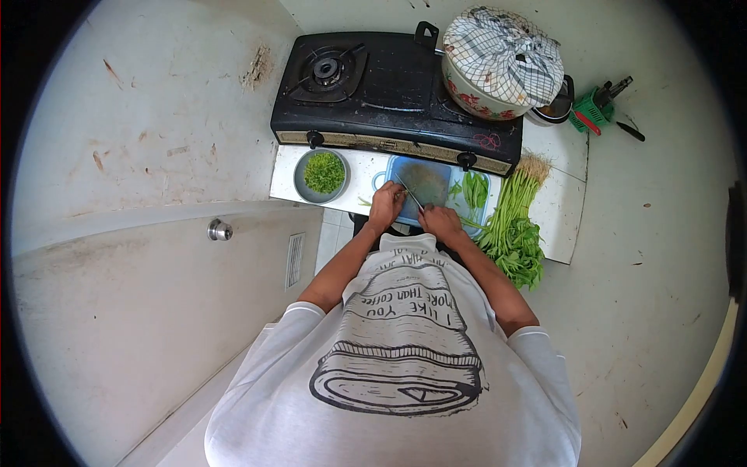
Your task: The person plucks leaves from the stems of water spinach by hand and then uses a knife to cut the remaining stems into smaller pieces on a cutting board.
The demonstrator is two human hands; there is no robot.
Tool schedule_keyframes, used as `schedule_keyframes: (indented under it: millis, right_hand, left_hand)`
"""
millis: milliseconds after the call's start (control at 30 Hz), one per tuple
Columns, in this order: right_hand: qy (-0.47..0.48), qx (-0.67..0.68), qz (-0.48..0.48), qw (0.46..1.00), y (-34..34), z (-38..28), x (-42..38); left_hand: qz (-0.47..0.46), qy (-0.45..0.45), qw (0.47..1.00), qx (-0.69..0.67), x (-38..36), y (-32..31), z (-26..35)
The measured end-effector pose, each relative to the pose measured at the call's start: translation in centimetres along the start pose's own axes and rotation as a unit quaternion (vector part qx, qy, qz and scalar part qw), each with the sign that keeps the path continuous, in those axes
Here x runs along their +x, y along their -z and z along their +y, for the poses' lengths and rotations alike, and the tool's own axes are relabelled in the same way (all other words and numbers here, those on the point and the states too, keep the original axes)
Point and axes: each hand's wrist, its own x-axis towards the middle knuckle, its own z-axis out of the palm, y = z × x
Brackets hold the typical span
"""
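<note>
- White tiled counter (564, 233) fronts the black gas stove (397, 78).
- Right hand (441, 223) grips a knife (412, 197) over the blue chopping board (437, 185).
- Left hand (387, 204) curls beside the blade; cannot tell what it holds.
- Rooted greens (513, 226) lie rightward, presumably for easy reach.

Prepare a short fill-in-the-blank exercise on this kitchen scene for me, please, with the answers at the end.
1. The right hand grips a ____ over the blue cutting board.
2. From the person's side, the bowl of chopped greens stands to the ____ of the board.
3. The pot on the stove is topped with a checked ____.
4. The long-stemmed greens lie with their ____ toward the stove.

Missing words: knife; left; cloth; roots.
</note>
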Motion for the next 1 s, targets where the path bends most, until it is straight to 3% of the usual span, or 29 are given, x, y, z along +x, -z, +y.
schedule_keyframes:
  millis: [633, 1000]
  right_hand:
    - [-0.034, 0.006, -0.028, 0.999, -0.4, -0.5, 0.3]
    - [-0.042, 0.008, 0.008, 0.999, -1.2, 0.1, 0.3]
  left_hand:
    - [0.005, 0.000, 1.000, -0.018, -0.2, -0.3, -0.4]
    - [0.004, 0.008, 1.000, 0.004, -0.2, 0.1, 0.1]
